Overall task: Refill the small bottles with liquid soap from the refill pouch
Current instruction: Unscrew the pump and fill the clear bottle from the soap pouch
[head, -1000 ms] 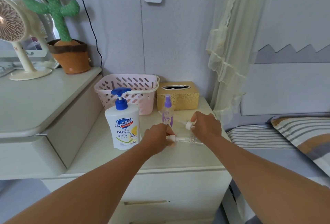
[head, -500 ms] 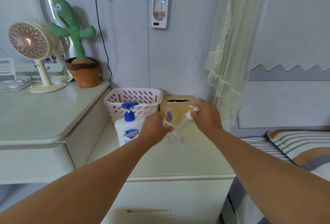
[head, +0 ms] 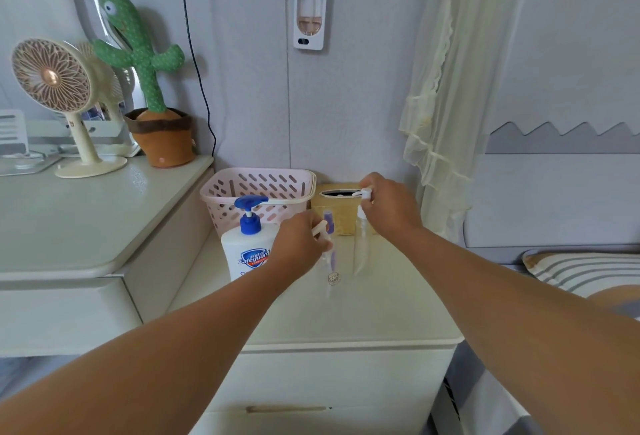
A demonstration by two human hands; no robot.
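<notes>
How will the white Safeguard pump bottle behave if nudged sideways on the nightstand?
The pump bottle looks broad and squat, so it would probably slide on the smooth nightstand top rather than tip. A push high on its blue pump head seems likelier to topple it. Its body is opaque, so fill and weight cannot be told.

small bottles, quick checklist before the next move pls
1. Left hand has a firm hold on the clear bottle: ok, it grips the bottle near its top.
2. Right hand has a firm hold on the second clear bottle: ok, it also grips near the top.
3. Tops removed for filling: not ok, both white tops appear to be on.
4. Refill pouch within reach: not ok, none in view; only the pump soap bottle stands nearby.
5. Bottles empty: cannot tell, too blurred.
6. Bare space on the cabinet top to stand them: ok.
</notes>
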